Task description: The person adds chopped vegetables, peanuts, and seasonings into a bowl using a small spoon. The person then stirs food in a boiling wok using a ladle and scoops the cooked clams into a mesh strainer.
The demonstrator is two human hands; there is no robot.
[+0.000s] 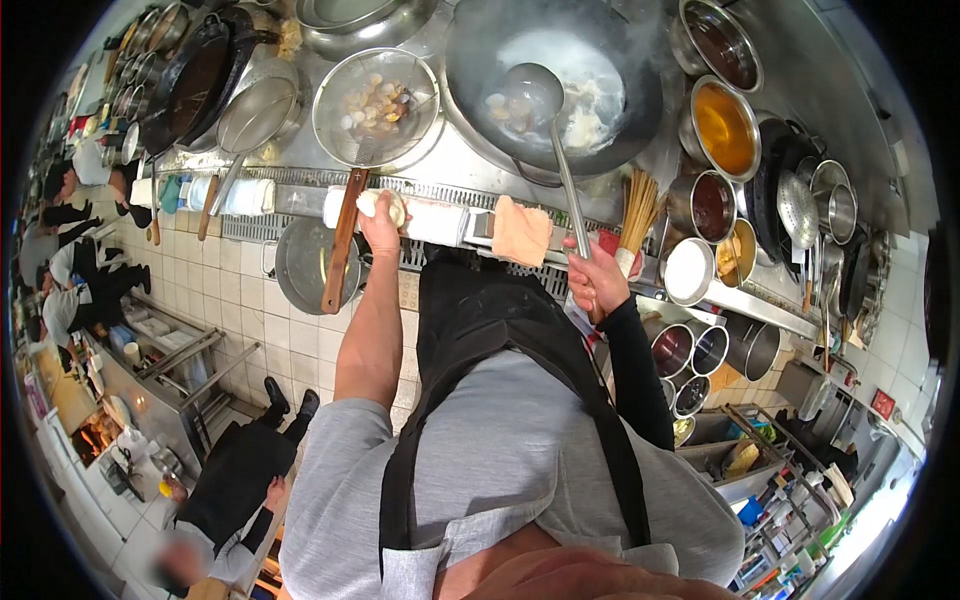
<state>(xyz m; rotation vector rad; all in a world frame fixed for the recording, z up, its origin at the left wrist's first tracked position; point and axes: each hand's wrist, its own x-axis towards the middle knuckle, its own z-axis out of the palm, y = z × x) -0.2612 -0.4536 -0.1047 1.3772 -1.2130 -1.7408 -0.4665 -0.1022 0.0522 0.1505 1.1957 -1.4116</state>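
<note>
A pale tiled kitchen floor point(185, 265) spreads below a steel cooking counter point(462, 165), with a big dark wok point(625, 130) set into its top. Steam rises from cloudy white liquid in the wok. Well to the left of the wok, 1 other person point(225, 480) in a black apron is in view. Just left of the wok sits a round wire strainer point(420, 105), its wooden handle pointing back toward the wearer. Right of the wok stands a metal bowl of orange liquid point(724, 125). A long metal ladle point(566, 175) reaches into the wok, its round head over the liquid. On the wok's near side, the right hand point(600, 275) is curled firmly around the ladle's handle. Nearer the strainer, left of the wok, the left hand point(382, 230) grips a pale wad point(384, 205), probably cloth; whether it also touches the strainer's handle, I cannot tell. A bamboo brush point(640, 210) and an orange cloth point(521, 231) lie on the wok's near side. Clams point(375, 110) fill the strainer's middle; more show at the ladle's head in the wok.
</note>
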